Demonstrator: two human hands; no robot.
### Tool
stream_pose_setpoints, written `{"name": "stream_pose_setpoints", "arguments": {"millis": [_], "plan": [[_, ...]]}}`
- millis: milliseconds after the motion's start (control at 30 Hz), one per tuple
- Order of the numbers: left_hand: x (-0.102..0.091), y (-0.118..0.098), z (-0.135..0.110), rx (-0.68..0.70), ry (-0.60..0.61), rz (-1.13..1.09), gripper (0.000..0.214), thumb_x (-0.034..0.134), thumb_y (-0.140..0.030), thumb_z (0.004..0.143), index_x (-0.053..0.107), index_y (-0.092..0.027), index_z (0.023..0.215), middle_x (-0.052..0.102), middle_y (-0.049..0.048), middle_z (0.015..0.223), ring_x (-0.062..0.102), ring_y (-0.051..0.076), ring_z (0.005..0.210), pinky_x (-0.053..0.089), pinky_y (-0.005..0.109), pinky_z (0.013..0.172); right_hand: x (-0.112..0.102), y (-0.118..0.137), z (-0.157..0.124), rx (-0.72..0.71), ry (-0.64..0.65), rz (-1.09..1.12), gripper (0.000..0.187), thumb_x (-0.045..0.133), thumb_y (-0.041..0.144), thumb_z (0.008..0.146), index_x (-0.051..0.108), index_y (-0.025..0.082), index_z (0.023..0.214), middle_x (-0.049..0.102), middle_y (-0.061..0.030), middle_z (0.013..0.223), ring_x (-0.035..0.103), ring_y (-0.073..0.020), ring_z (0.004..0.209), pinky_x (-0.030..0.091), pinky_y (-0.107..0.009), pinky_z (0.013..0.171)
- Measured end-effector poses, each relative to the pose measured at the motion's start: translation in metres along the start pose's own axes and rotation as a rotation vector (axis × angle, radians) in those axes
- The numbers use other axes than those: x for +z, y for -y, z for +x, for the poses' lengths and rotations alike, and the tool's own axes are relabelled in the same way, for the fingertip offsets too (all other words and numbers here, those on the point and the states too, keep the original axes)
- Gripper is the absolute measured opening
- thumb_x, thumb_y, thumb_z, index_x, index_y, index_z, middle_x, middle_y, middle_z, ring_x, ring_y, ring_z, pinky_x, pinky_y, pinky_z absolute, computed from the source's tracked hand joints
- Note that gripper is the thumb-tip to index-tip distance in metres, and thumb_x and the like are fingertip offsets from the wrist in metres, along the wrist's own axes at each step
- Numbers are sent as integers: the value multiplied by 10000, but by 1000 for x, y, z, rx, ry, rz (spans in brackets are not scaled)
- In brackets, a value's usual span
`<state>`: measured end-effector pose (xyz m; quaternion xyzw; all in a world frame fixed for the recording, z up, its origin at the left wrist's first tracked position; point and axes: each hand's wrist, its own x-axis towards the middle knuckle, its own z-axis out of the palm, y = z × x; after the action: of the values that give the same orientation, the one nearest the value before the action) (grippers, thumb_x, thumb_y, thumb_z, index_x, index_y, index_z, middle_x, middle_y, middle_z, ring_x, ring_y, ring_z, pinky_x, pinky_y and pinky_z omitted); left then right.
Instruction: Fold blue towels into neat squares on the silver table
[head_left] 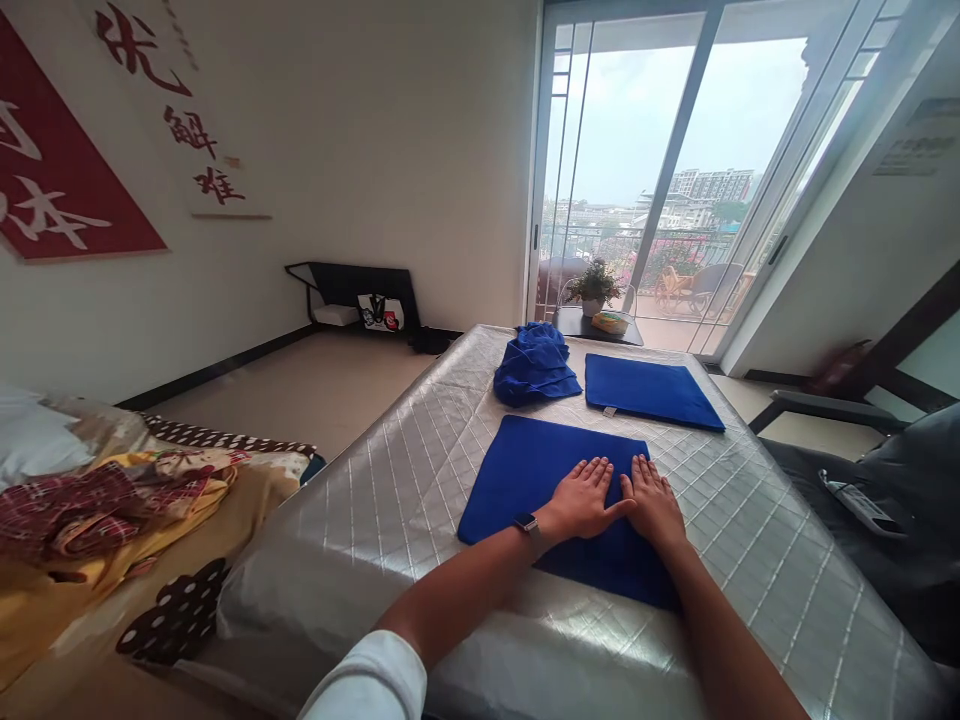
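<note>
A flat blue cloth piece [517, 480], roughly rectangular, lies on the plastic-wrapped mattress [375, 500] in front of me. My left hand [585, 500] rests flat on it, fingers stretched out and pointing away. Beside it my right hand [654, 498] also presses flat near the cloth's right edge, and the two thumbs meet or nearly meet. Neither hand grips anything. Farther back lies a second flat blue cloth piece [652, 388] with a small white tag at its near edge. Left of that sits a crumpled heap of blue cloth [536, 365].
On the left, a bed [187, 530] carries rumpled bedding and clothes. A dark armchair [847, 490] with a power strip [862, 505] stands close on the right. Behind the mattress are a small table [577, 325] with a potted plant [594, 287] and a glass sliding door.
</note>
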<state>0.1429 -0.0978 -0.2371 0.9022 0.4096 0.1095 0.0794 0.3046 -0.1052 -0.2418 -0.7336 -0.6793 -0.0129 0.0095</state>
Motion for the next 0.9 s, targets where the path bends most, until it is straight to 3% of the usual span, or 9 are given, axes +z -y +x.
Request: {"name": "stream_pose_setpoints", "arguments": {"millis": [267, 367, 567, 733, 900], "plan": [[-34, 97, -39, -312, 10, -15, 919, 83, -730, 952, 227, -69, 1574, 184, 144, 1644, 126, 258, 1529, 116, 433, 1245, -3, 4, 1, 48, -8, 53, 657, 124, 389, 1015, 236, 58, 1572, 198, -76, 1650, 144, -207, 1522, 129, -387, 1228], [-43, 122, -55, -430, -15, -4, 931, 74, -727, 952, 212, -47, 1572, 169, 164, 1644, 123, 276, 1527, 119, 447, 1241, 0, 3, 2, 45, -8, 40, 660, 126, 389, 1013, 226, 55, 1574, 193, -79, 1651, 142, -210, 1522, 134, -392, 1228], [-41, 130, -62, -466, -42, -13, 914, 75, -704, 960, 188, -35, 1573, 157, 182, 1643, 116, 300, 1526, 147, 476, 1231, -2, 2, 4, 42, 16, 9, 667, 130, 387, 1006, 231, 49, 1571, 193, -103, 1650, 146, -222, 1521, 153, -409, 1224], [-39, 130, -60, -449, -31, -27, 914, 87, -711, 956, 189, -49, 1577, 167, 179, 1640, 124, 315, 1523, 155, 493, 1228, -16, -1, 16, 25, 90, -48, 642, 160, 345, 999, 257, 56, 1564, 219, -104, 1644, 157, -214, 1519, 127, -428, 1228], [-42, 130, -62, -462, -25, -20, 952, 81, -723, 950, 206, -7, 1564, 142, 199, 1638, 131, 301, 1523, 153, 456, 1234, -23, -1, 38, -18, 46, 8, 632, 151, 326, 1004, 229, 58, 1571, 197, -96, 1650, 129, -188, 1523, 148, -401, 1225]]}}
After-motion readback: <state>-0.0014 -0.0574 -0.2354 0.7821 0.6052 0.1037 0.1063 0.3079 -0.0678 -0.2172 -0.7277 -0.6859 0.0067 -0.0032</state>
